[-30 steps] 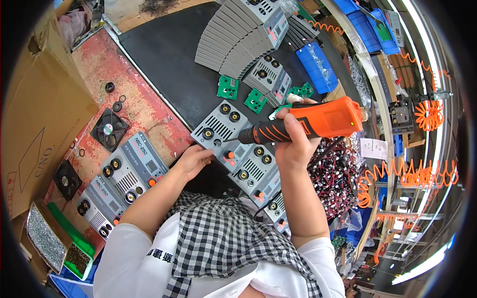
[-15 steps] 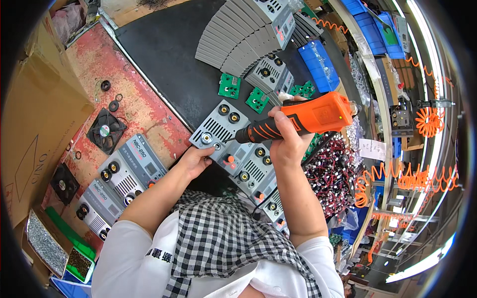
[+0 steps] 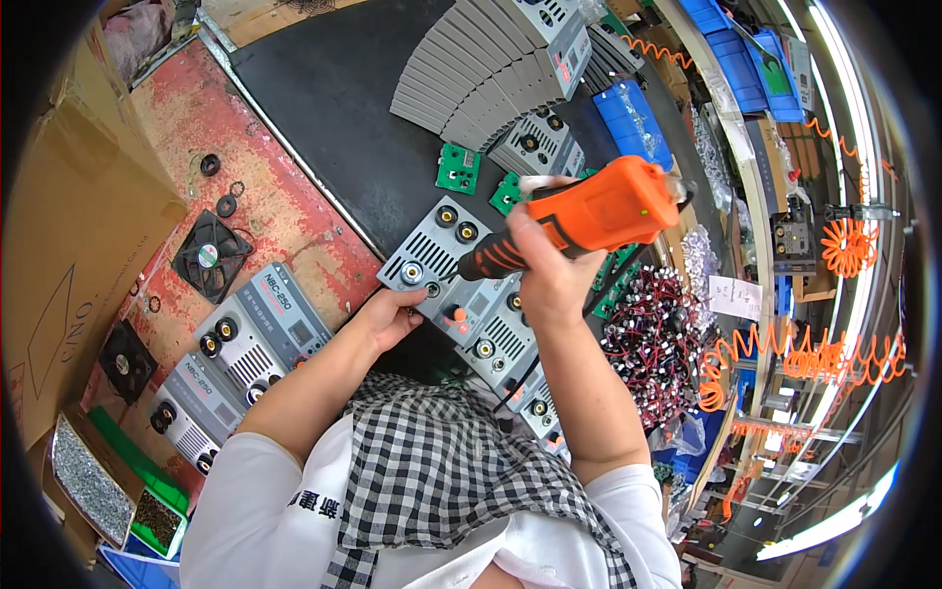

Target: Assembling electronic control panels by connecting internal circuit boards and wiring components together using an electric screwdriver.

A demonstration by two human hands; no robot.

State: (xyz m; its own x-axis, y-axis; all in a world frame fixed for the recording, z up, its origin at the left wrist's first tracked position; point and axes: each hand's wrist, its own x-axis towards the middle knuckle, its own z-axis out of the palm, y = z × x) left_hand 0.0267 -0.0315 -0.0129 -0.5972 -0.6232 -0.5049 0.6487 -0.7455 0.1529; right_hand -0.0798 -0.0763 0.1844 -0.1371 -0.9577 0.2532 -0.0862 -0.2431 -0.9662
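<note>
1. Orange and black, the driver point(image 3: 618, 211) sits firmly grasped in the right hand point(image 3: 554, 265), its nose pointing leftward over the panel point(image 3: 424, 257); whether the bit meets a screw cannot be told.
2. Fingers bent, the left hand point(image 3: 392, 316) touches the near edge of that grey panel, close to a socket; whether the fingers pinch the edge from below cannot be told. The panel lies between the hands, just ahead of the left one.
3. Between the forearms, a second panel point(image 3: 500, 344) adjoins the first, and a third point(image 3: 539, 414) lies nearer the body, beside the right forearm.
4. Just beyond the right hand are green boards point(image 3: 458, 169) and, further out, a curved stack point(image 3: 471, 79) of grey panels on the black mat point(image 3: 324, 108). A blue bin point(image 3: 633, 128) stands beyond the driver.
5. To the right of the right hand spreads a heap of dark and red cables point(image 3: 653, 339); well past it hang coiled orange hoses point(image 3: 849, 245).
6. Left of the left hand, two grey units point(image 3: 287, 312) lie side by side, with a black fan point(image 3: 211, 257) near them on the worn red surface point(image 3: 285, 196).
7. Farthest left of that hand are a cardboard box point(image 3: 98, 226) and a tray of silvery bits point(image 3: 93, 476).
</note>
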